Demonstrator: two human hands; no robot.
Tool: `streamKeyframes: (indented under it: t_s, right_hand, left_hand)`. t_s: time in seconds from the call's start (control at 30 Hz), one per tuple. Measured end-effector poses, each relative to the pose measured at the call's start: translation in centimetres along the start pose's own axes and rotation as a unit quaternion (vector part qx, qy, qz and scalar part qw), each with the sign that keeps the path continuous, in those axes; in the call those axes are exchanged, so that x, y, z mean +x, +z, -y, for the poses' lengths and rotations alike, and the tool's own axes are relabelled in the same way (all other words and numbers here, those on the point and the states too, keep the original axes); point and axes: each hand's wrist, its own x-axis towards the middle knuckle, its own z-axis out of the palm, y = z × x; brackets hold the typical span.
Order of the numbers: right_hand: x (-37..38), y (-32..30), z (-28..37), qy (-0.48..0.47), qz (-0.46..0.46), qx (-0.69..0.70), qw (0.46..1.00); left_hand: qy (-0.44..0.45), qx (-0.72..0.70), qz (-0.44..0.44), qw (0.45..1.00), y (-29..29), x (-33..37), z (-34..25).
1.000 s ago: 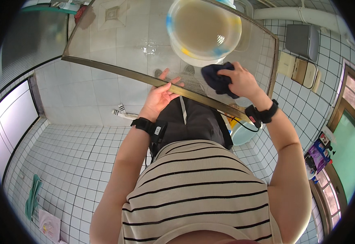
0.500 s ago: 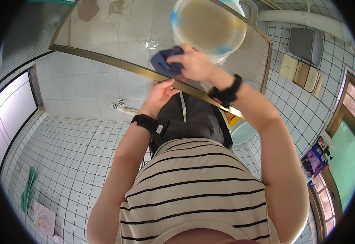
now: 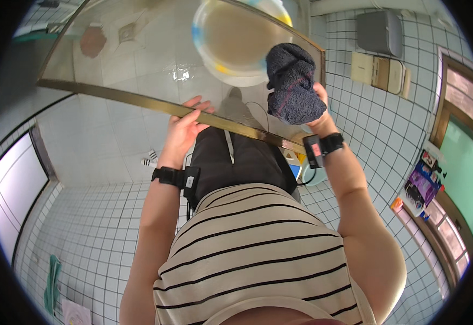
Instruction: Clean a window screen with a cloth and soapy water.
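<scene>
Two hands, one cloth, one glass panel. Left hand [image 3: 185, 130]: grip clamped on the near metal edge [image 3: 122, 98] of the glass panel [image 3: 155, 65], thumb on the near side, fingers showing through the glass. Right hand [image 3: 321, 116]: grip clamped on the dark cloth [image 3: 296, 86], which is bunched up over the right part of the panel, near its right corner; most fingers hidden, can't tell if cloth touches glass. Through the glass: one round basin [image 3: 236, 80], white with blue and yellow patches, cloudy liquid inside, just left of the cloth; one floor drain [image 3: 127, 32], upper left; one reddish-brown patch [image 3: 93, 42] left of the drain. Two black wristbands [image 3: 170, 176], one per wrist. One pale blue bucket [image 3: 316, 175] partly visible below the right wrist. One grey box [image 3: 380, 32] on the tiled wall, upper right.
</scene>
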Motion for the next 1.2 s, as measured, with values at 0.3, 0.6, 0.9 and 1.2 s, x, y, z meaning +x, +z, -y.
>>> streamKeyframes:
  t_s: [0.3, 0.6, 0.9, 1.2]
  right_hand:
    - [-2.3, 4.9, -2.0, -0.049, 0.082, -0.018, 0.995]
    - [-1.2, 5.8, -0.7, -0.108, 0.018, 0.001, 0.994]
    - [8.6, 4.6, -4.2, 0.004, 0.057, -0.267, 0.962]
    - [9.5, 7.3, -8.5, -0.18, -0.151, -0.886, 0.4]
  left_hand:
    - [0.029, 0.036, -0.021, 0.999, 1.7, -0.1, -1.0]
    - [0.041, 0.023, -0.026, 0.999, 2.1, 0.3, -0.9]
    - [0.034, -0.032, 0.013, 0.999, 2.3, 2.0, 1.7]
    - [0.015, -0.058, -0.011, 0.998, 2.7, 1.4, 3.3]
